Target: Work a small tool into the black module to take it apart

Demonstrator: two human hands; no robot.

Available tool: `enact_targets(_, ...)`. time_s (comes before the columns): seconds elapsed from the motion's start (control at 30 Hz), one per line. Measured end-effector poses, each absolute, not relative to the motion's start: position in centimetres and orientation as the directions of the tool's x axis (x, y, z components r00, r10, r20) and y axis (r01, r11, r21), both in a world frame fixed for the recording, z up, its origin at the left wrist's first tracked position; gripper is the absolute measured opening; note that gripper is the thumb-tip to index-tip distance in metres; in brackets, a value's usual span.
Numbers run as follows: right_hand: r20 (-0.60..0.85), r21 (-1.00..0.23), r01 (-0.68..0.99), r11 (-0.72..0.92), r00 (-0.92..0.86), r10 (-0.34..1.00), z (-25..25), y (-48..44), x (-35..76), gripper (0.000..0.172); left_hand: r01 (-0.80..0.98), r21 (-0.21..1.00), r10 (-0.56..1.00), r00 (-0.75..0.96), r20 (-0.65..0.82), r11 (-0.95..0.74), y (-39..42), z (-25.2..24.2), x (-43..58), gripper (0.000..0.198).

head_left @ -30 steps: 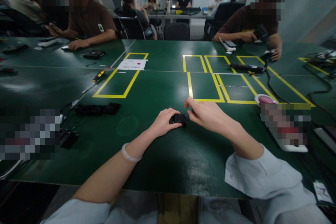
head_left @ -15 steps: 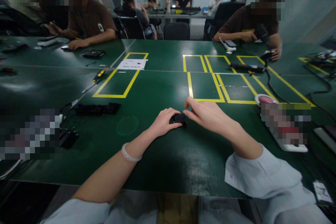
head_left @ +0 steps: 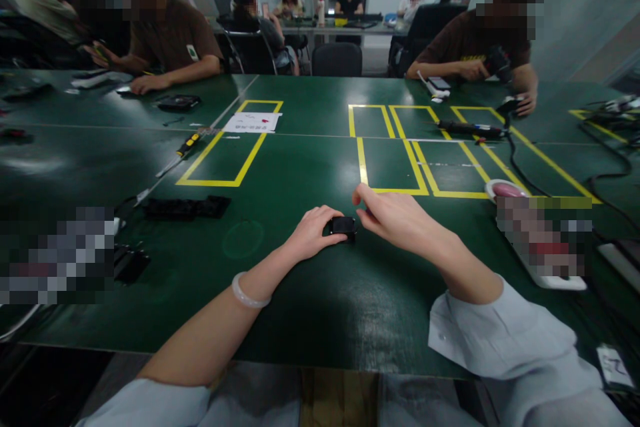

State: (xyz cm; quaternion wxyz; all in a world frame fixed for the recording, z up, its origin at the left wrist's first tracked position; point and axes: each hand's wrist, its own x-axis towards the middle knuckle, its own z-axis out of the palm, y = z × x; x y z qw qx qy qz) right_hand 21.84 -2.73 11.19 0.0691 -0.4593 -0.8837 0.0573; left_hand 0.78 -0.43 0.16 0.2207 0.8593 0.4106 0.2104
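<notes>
My left hand (head_left: 314,235) grips a small black box-shaped object (head_left: 343,227) on the green table, thumb along its near side and fingers at its far left. The object's exact kind does not show; small bright spots mark its right corners. Just to the right hovers my right hand (head_left: 393,217), with bent fingers and the thumb apart from them. Nothing shows between those fingers, and a narrow gap separates the thumb from the black object.
The green table (head_left: 300,293) carries yellow tape outlines (head_left: 210,183). Left lie a black strip-like item (head_left: 187,207) and a yellow-black tool (head_left: 189,144). Right are a white-rimmed tray (head_left: 560,282) and a black rod-shaped tool (head_left: 470,128). Two co-workers sit opposite.
My right thumb has drawn slightly right, away from the black object. My left hand and the object stay in place.
</notes>
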Motion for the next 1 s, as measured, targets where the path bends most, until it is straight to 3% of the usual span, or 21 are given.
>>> enact_targets(0.4, 0.072, -0.109, 0.812, 0.573, -0.568, 0.820, 11.14, -2.59, 22.00, 0.013, 0.616, 0.549, 0.799, 0.575, 0.178, -0.565, -0.46, 0.24, 0.83, 0.040)
enact_targets(0.67, 0.048, -0.034, 0.843, 0.537, -0.535, 0.844, 11.15, -2.64, 21.64, 0.024, 0.618, 0.552, 0.801, 0.573, 0.171, -0.560, -0.47, 0.34, 0.86, 0.039)
enact_targets(1.0, 0.088, -0.127, 0.807, 0.576, -0.570, 0.817, 11.08, -2.71, 21.98, 0.015, 0.612, 0.554, 0.801, 0.568, 0.189, -0.565, -0.43, 0.13, 0.76, 0.038)
